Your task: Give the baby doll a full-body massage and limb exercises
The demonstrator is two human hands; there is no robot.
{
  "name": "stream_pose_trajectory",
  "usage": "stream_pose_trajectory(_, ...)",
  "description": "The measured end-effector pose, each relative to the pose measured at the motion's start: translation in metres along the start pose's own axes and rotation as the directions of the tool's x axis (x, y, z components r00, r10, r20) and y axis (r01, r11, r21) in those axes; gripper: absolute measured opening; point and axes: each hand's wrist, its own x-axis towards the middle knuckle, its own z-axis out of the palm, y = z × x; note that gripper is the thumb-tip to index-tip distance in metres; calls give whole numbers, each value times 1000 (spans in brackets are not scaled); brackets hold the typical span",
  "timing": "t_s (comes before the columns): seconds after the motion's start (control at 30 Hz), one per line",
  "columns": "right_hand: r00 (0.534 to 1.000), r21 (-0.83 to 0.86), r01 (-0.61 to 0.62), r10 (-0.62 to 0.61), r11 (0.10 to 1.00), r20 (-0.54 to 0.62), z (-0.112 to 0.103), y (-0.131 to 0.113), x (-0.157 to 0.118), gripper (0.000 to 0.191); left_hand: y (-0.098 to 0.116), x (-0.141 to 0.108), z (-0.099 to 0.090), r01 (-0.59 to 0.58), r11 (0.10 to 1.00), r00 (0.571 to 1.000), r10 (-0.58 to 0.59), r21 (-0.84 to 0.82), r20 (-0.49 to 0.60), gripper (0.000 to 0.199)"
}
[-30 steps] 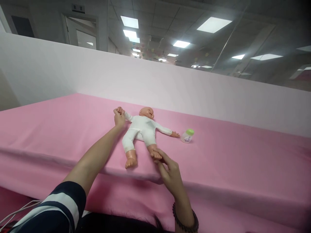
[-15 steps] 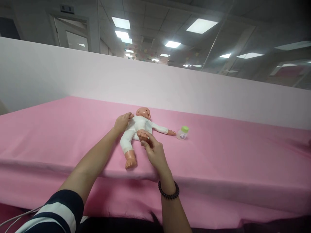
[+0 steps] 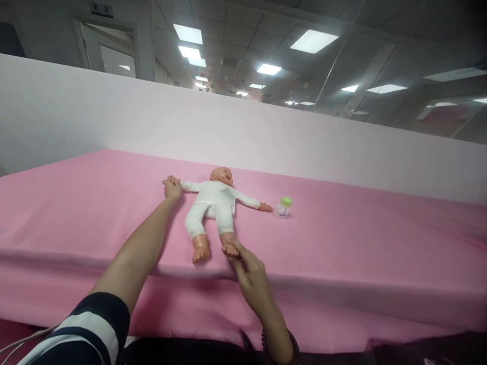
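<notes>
A baby doll (image 3: 215,197) with a white cloth body lies on its back, its head towards the wall and its feet towards me. My left hand (image 3: 173,189) is closed around the doll's hand on the left side, and that arm is stretched out sideways. With thumb and fingers my right hand (image 3: 249,271) grips the doll's foot on the right side, and that leg is straight. The other foot lies free near the table's front edge. Beside the doll's other hand stands a small clear bottle (image 3: 282,208) with a green cap.
Pink cloth (image 3: 342,248) covers the table and hangs over its front edge. Behind the table runs a low white wall (image 3: 243,132) with glass above it. A thin cable (image 3: 28,339) passes by my left sleeve.
My left hand has moved left, drawing the doll's arm outward from its body. My right hand has come down towards me with the doll's foot, straightening the bent leg.
</notes>
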Motion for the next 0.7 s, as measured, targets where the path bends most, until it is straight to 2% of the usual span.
stream_pose_trajectory(0.03, 1000, 17, -1, 1, 1000, -5, -1, -3, 8, 40, 3, -4, 1, -36, 999, 999, 36, 31, 7, 33)
stream_pose_trajectory(0.1, 1000, 46, -5, 6, 999, -28, -2, -10, 29, 41, 12, -15, 4, -200, 974, 977, 190, 103, 94, 35)
stream_pose_trajectory(0.17, 999, 69, -10, 13, 998, -38, -1, -15, 53, 43, 23, -27, 10, -391, 912, 902, 352, 128, 249, 35)
stream_pose_trajectory(0.2, 999, 84, -12, 15, 996, -35, 1, -17, 66, 44, 27, -32, 13, -476, 870, 845, 413, 127, 340, 34)
stream_pose_trajectory(0.27, 1000, 104, -20, 22, 994, -20, 6, -19, 88, 44, 35, -40, 17, -647, 754, 681, 505, 113, 531, 30)
stream_pose_trajectory(0.33, 1000, 99, -27, 28, 995, -9, 13, -19, 106, 44, 41, -44, 19, -773, 630, 515, 554, 75, 654, 28)
stream_pose_trajectory(0.37, 1000, 91, -27, 28, 995, -7, 16, -18, 112, 44, 42, -45, 20, -816, 575, 452, 570, 59, 686, 28)
stream_pose_trajectory(0.4, 1000, 82, -27, 27, 996, -5, 18, -18, 116, 44, 43, -46, 20, -837, 545, 422, 579, 54, 698, 29)
stream_pose_trajectory(0.43, 1000, 72, -29, 29, 997, -4, 19, -18, 118, 44, 43, -46, 21, -842, 536, 420, 578, 64, 699, 28)
stream_pose_trajectory(0.5, 999, 62, -36, 37, 997, -4, 18, -19, 115, 44, 43, -47, 21, -815, 570, 474, 555, 103, 683, 26)
stream_pose_trajectory(0.53, 999, 65, -41, 41, 997, -3, 16, -20, 111, 44, 42, -47, 21, -783, 610, 523, 537, 124, 661, 24)
stream_pose_trajectory(0.6, 999, 93, -48, 48, 995, 0, 9, -22, 96, 45, 40, -46, 20, -685, 713, 649, 502, 152, 571, 23)
stream_pose_trajectory(0.7, 997, 165, -69, 63, 984, 39, -2, -22, 62, 46, 33, -41, 18, -483, 865, 837, 412, 133, 361, 28)
